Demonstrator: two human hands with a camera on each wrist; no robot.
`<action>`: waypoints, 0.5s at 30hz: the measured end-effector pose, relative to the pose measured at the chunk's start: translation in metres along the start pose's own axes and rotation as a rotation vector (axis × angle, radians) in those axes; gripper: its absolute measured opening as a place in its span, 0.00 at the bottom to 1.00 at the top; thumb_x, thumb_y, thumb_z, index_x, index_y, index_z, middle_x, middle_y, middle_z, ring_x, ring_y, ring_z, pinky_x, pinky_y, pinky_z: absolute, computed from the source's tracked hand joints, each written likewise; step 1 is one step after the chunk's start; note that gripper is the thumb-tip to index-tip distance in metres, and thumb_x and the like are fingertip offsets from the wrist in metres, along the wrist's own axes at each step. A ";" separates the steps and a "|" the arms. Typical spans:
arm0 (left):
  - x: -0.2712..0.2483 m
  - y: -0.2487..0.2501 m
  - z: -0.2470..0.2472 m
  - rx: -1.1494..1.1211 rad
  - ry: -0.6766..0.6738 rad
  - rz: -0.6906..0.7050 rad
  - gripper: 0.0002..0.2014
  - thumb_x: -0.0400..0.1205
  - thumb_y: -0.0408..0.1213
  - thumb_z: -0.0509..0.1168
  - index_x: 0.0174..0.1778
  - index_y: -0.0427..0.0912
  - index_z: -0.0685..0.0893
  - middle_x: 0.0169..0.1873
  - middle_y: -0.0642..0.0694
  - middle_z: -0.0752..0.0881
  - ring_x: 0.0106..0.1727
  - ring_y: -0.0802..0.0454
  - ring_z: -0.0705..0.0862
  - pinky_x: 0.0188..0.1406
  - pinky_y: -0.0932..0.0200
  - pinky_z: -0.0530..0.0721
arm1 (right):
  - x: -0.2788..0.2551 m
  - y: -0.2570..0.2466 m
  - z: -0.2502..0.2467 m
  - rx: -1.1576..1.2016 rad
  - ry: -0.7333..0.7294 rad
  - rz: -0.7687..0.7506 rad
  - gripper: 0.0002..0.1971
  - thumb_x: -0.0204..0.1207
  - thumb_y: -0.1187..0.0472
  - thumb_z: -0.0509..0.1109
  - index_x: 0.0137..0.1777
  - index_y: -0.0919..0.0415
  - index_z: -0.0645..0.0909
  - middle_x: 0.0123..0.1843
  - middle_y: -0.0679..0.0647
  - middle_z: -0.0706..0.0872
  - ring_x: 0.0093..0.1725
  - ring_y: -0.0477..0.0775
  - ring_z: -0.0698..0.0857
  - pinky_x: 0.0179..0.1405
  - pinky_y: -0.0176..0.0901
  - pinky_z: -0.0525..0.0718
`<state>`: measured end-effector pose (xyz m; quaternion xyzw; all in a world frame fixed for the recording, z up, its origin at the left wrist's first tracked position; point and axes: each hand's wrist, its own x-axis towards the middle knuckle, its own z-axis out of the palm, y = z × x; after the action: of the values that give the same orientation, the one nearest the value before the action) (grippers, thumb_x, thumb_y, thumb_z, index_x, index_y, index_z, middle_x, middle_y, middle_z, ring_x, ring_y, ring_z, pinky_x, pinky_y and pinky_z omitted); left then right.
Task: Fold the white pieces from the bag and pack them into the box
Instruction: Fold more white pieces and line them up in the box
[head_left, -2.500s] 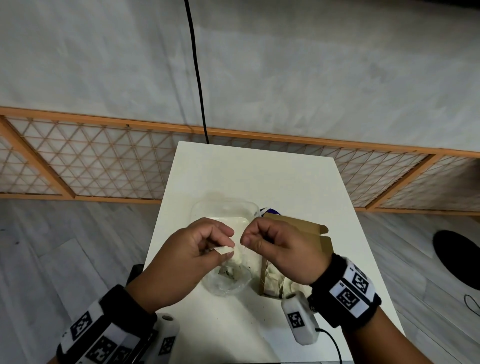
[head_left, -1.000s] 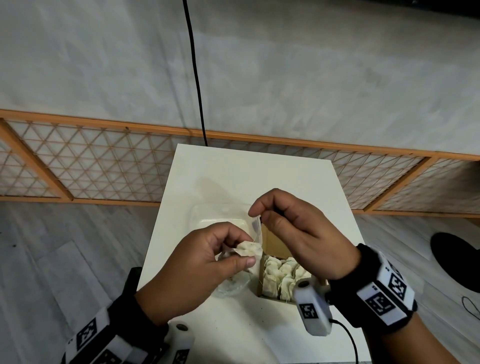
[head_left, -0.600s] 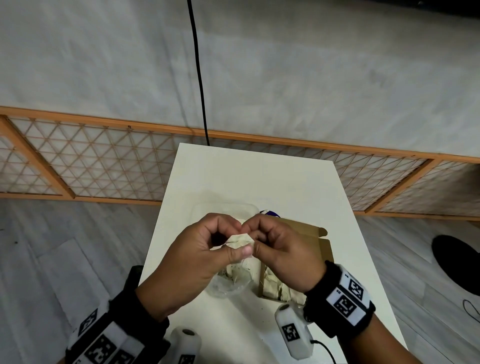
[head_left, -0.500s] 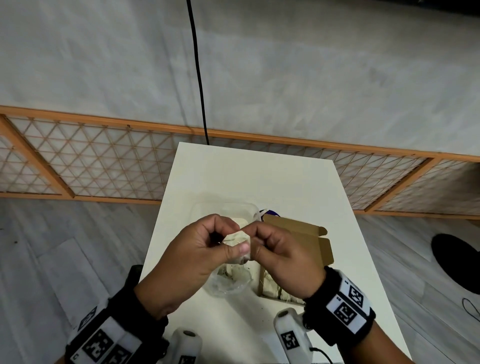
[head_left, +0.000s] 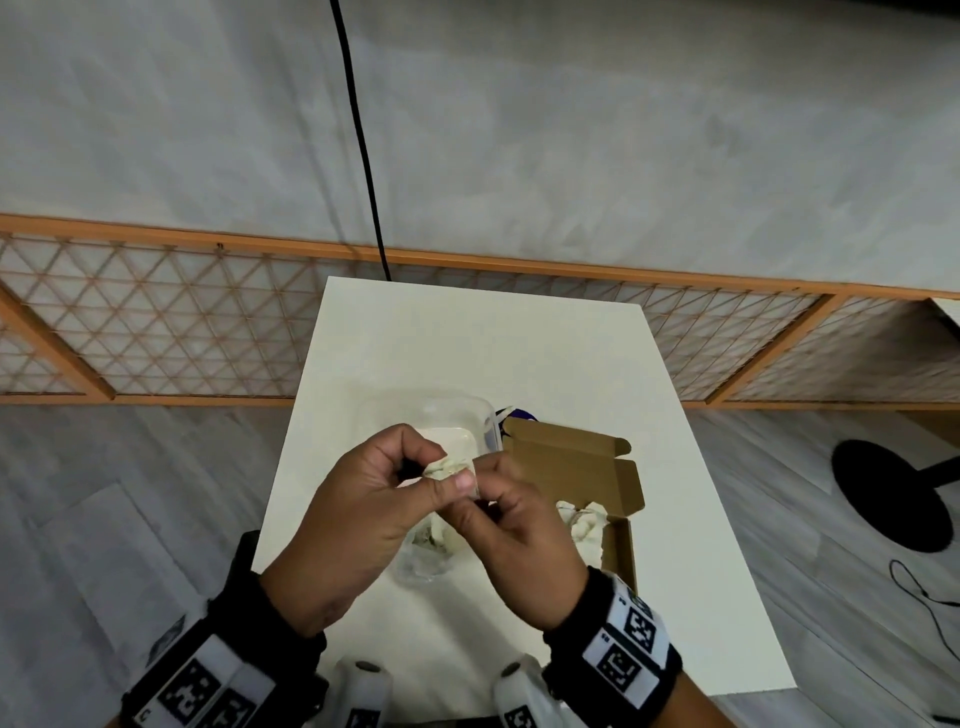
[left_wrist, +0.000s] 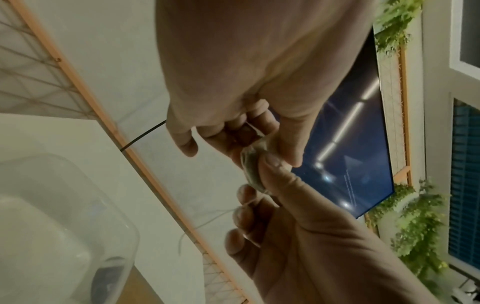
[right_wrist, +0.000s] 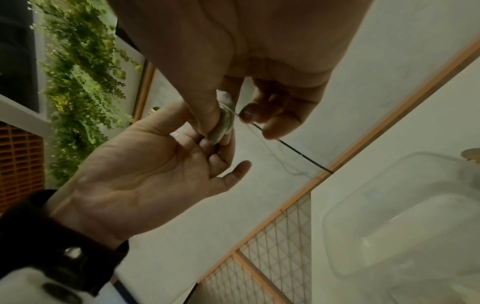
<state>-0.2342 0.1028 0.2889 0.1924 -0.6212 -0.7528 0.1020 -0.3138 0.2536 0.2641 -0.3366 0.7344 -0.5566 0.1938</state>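
Note:
A small crumpled white piece is held above the table, pinched between both hands. My left hand grips it with thumb and curled fingers, and my right hand pinches its right side. From the left wrist view the piece sits between the two thumbs; the right wrist view shows the piece with a thin thread hanging from it. The open brown cardboard box lies right of my hands with several folded white pieces inside. A clear bag lies below my hands.
A clear plastic container stands on the white table just behind my hands. A black cable runs down the wall to the table's far edge. A wooden lattice fence lines the wall.
My right hand came down from above the box and rejoined the left hand on the white piece. Both hands have since stayed together, shifting only slightly.

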 end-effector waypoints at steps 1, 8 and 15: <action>0.001 -0.002 0.001 0.018 -0.012 0.000 0.17 0.69 0.48 0.82 0.42 0.41 0.87 0.41 0.44 0.90 0.47 0.51 0.88 0.58 0.49 0.85 | 0.000 0.003 -0.004 -0.019 0.020 0.011 0.09 0.84 0.53 0.71 0.47 0.54 0.89 0.46 0.52 0.80 0.47 0.50 0.82 0.46 0.40 0.81; 0.013 -0.029 -0.007 0.114 -0.012 -0.136 0.11 0.76 0.33 0.80 0.52 0.39 0.88 0.49 0.37 0.92 0.49 0.53 0.91 0.50 0.65 0.89 | -0.004 0.054 -0.076 -0.165 0.176 0.209 0.04 0.81 0.55 0.76 0.46 0.50 0.92 0.45 0.56 0.86 0.46 0.53 0.86 0.48 0.45 0.84; 0.015 -0.075 -0.030 0.324 0.061 -0.279 0.06 0.78 0.38 0.80 0.48 0.45 0.91 0.43 0.48 0.94 0.45 0.59 0.91 0.49 0.63 0.82 | -0.029 0.161 -0.162 -0.463 0.244 0.584 0.08 0.81 0.51 0.75 0.41 0.46 0.83 0.37 0.46 0.88 0.40 0.52 0.86 0.37 0.39 0.77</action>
<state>-0.2284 0.0854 0.2091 0.3132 -0.6980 -0.6438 -0.0167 -0.4450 0.4106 0.1586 -0.0797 0.9230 -0.3335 0.1744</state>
